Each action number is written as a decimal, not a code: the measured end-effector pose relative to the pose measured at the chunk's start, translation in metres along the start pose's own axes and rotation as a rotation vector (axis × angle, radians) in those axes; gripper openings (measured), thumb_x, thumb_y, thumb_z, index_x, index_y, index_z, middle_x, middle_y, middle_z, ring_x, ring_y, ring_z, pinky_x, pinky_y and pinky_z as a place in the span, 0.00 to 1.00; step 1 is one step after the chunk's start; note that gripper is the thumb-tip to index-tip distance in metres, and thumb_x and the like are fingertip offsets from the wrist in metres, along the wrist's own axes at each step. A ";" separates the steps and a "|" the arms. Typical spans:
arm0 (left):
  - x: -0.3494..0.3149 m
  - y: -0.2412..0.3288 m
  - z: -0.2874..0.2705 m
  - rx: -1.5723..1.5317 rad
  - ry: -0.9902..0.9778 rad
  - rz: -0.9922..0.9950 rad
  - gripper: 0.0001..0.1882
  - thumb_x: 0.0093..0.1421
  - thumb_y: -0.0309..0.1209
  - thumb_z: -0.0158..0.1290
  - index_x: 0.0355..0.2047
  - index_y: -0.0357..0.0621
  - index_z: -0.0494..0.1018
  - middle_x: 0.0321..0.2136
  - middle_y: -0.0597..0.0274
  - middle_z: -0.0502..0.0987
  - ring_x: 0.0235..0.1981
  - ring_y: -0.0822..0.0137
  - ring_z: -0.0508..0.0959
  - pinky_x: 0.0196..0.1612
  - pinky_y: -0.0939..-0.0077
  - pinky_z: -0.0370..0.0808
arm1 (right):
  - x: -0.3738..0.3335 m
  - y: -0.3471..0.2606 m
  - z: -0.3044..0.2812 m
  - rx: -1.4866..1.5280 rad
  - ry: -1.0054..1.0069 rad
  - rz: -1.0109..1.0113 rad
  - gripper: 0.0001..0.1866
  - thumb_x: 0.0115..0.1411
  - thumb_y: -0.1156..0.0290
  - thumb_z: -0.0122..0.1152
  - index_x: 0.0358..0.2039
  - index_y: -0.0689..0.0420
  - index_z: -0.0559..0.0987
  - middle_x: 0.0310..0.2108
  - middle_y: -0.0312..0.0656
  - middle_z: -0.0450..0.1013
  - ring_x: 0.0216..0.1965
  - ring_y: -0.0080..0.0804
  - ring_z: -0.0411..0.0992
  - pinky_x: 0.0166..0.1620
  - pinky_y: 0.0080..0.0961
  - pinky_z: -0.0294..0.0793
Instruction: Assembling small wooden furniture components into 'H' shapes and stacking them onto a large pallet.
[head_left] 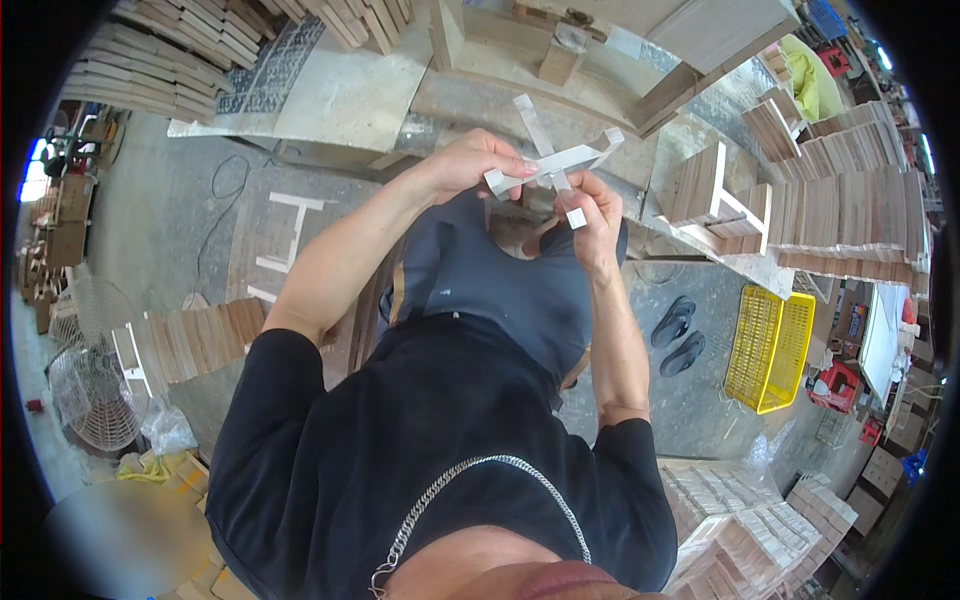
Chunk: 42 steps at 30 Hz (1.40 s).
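My left hand pinches one end of a whitish strip, which looks thin and flexible and curls at its far right end. A second pale strip crosses it, running from the far side down to my right hand. The right fingers are closed on its lower part, and a short white end sticks out below the thumb. Whether the strips are tape, plastic or paper I cannot tell. Both hands are close together above my knees, at the near edge of the workbench.
On the bench stand a wooden frame and, at the right, stacked wooden boards. More boards lie far left. On the floor are a yellow crate, dark slippers, a fan and a row of wood pieces.
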<state>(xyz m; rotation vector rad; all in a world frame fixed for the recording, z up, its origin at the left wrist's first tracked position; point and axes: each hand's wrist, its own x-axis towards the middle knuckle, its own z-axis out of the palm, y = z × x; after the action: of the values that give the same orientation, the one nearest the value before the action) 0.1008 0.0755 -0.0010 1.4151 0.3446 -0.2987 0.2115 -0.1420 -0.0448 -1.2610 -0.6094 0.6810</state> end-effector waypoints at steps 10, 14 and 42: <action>0.033 0.014 -0.020 0.252 0.520 0.509 0.14 0.67 0.32 0.59 0.47 0.33 0.79 0.35 0.61 0.85 0.33 0.73 0.83 0.35 0.76 0.79 | 0.108 -0.006 0.002 0.142 0.231 0.072 0.16 0.64 0.65 0.55 0.32 0.67 0.79 0.20 0.42 0.73 0.22 0.29 0.70 0.28 0.25 0.66; 0.056 0.034 -0.033 0.524 0.660 0.573 0.13 0.67 0.31 0.60 0.45 0.32 0.78 0.33 0.55 0.85 0.28 0.69 0.84 0.32 0.73 0.78 | 0.150 -0.003 -0.002 0.072 0.261 -0.005 0.20 0.66 0.61 0.47 0.31 0.66 0.79 0.19 0.43 0.73 0.21 0.30 0.70 0.27 0.27 0.66; 0.141 0.033 -0.071 0.794 0.813 0.797 0.15 0.69 0.36 0.53 0.44 0.33 0.71 0.36 0.36 0.79 0.41 0.34 0.79 0.43 0.44 0.75 | -0.149 0.012 -0.060 -0.937 0.587 -0.072 0.13 0.73 0.68 0.53 0.38 0.65 0.81 0.35 0.50 0.76 0.37 0.43 0.75 0.43 0.34 0.73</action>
<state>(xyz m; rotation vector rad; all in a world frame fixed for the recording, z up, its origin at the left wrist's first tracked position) 0.2387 0.1509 -0.0368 2.2934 0.2889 0.9184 0.1558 -0.2901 -0.0747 -2.1778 -0.4756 -0.1094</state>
